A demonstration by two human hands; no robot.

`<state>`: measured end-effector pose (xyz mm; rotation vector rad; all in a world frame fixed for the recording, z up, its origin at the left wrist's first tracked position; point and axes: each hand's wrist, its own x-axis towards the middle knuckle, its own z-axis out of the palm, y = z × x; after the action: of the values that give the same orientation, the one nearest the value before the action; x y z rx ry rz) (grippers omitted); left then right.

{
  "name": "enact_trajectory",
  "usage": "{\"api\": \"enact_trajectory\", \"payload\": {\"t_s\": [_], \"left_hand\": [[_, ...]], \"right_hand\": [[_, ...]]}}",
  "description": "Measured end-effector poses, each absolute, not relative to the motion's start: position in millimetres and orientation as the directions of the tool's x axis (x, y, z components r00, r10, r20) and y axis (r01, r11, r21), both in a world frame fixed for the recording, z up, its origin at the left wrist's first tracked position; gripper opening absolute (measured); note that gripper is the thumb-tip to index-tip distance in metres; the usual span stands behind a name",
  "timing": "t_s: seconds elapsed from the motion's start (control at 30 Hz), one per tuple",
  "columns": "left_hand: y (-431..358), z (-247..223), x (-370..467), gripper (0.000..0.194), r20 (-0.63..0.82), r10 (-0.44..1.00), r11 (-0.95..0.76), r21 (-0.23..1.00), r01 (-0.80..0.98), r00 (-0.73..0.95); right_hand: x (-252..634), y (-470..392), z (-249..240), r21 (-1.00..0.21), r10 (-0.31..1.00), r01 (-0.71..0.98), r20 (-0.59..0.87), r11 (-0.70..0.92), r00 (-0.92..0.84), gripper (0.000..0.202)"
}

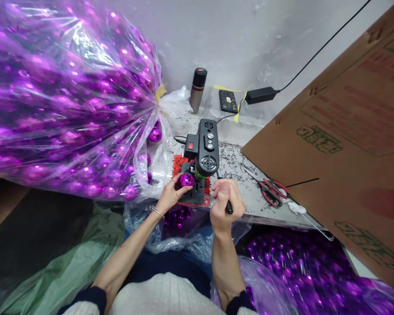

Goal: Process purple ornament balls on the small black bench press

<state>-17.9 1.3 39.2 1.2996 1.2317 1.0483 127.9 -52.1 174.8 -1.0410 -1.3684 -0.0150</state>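
Observation:
Between the thumb and fingers of my left hand [172, 194] is a shiny purple bauble [187, 180]. It sits beside the head of a small black bench machine [209, 142] with round vents and a red switch. My right hand [227, 202] is wrapped round a black lever handle [229, 207] at the machine's right side. The machine's base [197, 197] rests on a red mat [178, 162] at the table's front edge. What part of the machine meets the bauble is hard to make out.
A big clear bag of purple baubles [68, 109] fills the left. Red-handled scissors [271, 192] lie right of the machine, near a large cardboard box [348, 144]. A bottle [198, 89] and power adapter [261, 95] stand behind. More purple baubles [298, 267] lie below the table.

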Motion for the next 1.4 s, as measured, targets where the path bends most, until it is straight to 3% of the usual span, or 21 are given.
{"api": "enact_trajectory", "payload": {"t_s": [0.17, 0.3, 0.4, 0.63, 0.9, 1.4], "left_hand": [[1.2, 39.2, -16.0, 0.063, 0.207, 0.965, -0.259, 0.844, 0.469, 0.160], [0.5, 38.9, -4.9, 0.061, 0.341, 0.912, -0.410, 0.730, 0.547, 0.228], [0.7, 33.5, 3.0, 0.062, 0.389, 0.895, -0.444, 0.719, 0.535, 0.219], [0.9, 20.2, 4.8, 0.065, 0.411, 0.885, -0.464, 0.731, 0.500, 0.220], [-0.6, 17.1, 6.2, 0.064, 0.438, 0.873, -0.483, 0.720, 0.498, 0.214], [-0.2, 16.2, 6.5, 0.065, 0.404, 0.888, -0.458, 0.742, 0.491, 0.218]], "right_hand": [[128.5, -54.4, 170.6, -0.587, 0.549, 0.568, 0.794, 0.577, 0.262, 0.030], [129.7, -55.8, 169.1, -0.578, 0.553, 0.572, 0.797, 0.582, 0.243, 0.029], [130.9, -57.1, 168.8, -0.569, 0.557, 0.585, 0.799, 0.578, 0.226, 0.028], [129.9, -59.8, 144.7, -0.551, 0.533, 0.624, 0.811, 0.554, 0.242, 0.028], [126.4, -53.4, 99.2, -0.485, 0.421, 0.623, 0.868, 0.613, 0.262, 0.033], [123.3, -50.0, 84.7, -0.511, 0.395, 0.588, 0.859, 0.627, 0.325, 0.038]]}}
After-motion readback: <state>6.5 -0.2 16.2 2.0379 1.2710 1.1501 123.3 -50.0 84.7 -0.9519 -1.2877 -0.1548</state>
